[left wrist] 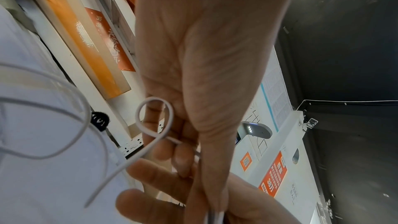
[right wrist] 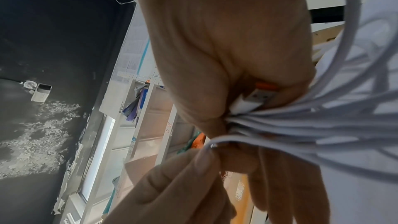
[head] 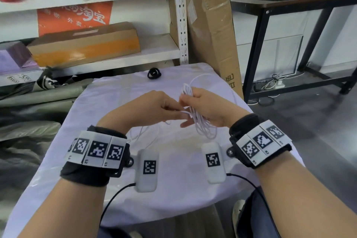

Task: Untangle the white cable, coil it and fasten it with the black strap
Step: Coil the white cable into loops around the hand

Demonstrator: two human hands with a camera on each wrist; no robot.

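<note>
Currently right hand [head: 207, 109] grips white cable [head: 201, 121] coil w/ USB plug; left hand [head: 154, 107] pinches a strand, probably feeding it. Cable light, springy: hold bundle mid-span. Black strap [head: 154, 73] lies on cloth beyond.

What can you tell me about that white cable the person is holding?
The white cable is thin, round and flexible. Most of it is gathered into long loops gripped in the right hand; a white plug with a metal tip is pressed under that thumb. The left hand pinches one strand. Loose slack trails on the white cloth.
</note>
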